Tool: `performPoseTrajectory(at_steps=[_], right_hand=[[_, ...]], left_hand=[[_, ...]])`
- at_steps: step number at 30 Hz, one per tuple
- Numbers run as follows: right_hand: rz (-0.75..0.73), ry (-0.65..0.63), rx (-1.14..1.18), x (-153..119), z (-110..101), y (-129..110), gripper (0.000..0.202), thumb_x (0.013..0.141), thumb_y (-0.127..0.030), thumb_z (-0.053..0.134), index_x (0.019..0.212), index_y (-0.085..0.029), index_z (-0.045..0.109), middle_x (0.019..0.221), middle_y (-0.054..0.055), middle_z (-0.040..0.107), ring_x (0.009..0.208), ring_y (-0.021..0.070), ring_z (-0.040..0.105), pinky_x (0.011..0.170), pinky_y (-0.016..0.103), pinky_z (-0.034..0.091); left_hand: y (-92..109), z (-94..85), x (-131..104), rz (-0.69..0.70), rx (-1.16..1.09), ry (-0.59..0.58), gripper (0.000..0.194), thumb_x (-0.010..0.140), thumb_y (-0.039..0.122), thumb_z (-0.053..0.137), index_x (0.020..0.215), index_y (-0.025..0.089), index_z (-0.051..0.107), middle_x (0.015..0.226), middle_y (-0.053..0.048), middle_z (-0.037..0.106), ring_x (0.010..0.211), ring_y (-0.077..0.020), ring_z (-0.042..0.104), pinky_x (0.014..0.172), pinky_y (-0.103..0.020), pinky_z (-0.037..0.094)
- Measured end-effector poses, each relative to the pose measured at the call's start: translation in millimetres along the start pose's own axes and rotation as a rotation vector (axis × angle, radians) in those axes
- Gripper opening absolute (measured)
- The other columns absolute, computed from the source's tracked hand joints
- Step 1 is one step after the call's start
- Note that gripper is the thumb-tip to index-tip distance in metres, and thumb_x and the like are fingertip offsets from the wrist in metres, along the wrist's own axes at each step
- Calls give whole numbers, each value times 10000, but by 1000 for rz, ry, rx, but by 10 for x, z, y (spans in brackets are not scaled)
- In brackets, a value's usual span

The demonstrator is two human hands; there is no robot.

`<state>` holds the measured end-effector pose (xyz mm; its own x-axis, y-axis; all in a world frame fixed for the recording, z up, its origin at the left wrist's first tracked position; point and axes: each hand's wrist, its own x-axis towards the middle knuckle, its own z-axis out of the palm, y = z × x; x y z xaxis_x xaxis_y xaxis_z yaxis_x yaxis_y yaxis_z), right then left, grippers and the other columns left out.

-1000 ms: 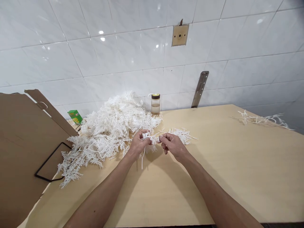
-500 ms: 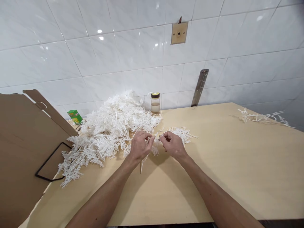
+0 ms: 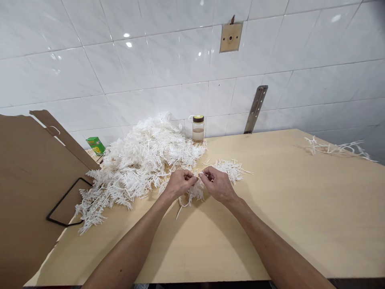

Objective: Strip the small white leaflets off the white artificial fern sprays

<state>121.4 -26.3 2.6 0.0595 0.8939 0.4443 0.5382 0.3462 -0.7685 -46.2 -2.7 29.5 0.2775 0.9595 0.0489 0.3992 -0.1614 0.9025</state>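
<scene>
My left hand (image 3: pixel 180 182) is closed, thumb against fingers, on a white branching sprig (image 3: pixel 196 193) whose feathery part hangs below the fingertips and whose stem curves down toward the table. Close beside it, my right hand (image 3: pixel 217 183) pinches with thumb and index finger at a small white tip; the rest of what it grips is hidden. A large heap of white feathery sprigs (image 3: pixel 147 152) lies to the left and behind my left hand. Just beyond my right hand is a small pile of white pieces (image 3: pixel 231 169).
A jar with a dark lid (image 3: pixel 198 130) stands by the tiled wall. At left are a green box (image 3: pixel 95 145), a cardboard sheet (image 3: pixel 33 180) and a black wire frame (image 3: pixel 57 220). White stems (image 3: pixel 337 149) lie far right on the table (image 3: pixel 300 200). A metal bracket (image 3: pixel 255 109) leans there.
Both hands have shifted slightly, and the fingertips are nearer each other. The sprig's feathery part now hangs more visibly below my left hand. The camera view has moved a little.
</scene>
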Motion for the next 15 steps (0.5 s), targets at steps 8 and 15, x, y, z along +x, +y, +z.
performPoseTrajectory(at_steps=[8,15], right_hand=[[159,-36,122,10,18,35,274,820,-453,573,722,-199,596,576,-5,592,523,142,534,512,254,415],[140,15,-5,10,30,50,212,802,-394,595,845,-188,616,725,17,645,594,146,571,590,279,460]], left_hand=[[46,-26,-8,-109,-136,1,197,673,312,738,695,144,639,569,5,591,440,-88,517,428,-203,375],[39,-99,-5,-195,-292,-152,268,654,363,776,670,131,642,568,-20,610,448,-78,516,385,-177,300]])
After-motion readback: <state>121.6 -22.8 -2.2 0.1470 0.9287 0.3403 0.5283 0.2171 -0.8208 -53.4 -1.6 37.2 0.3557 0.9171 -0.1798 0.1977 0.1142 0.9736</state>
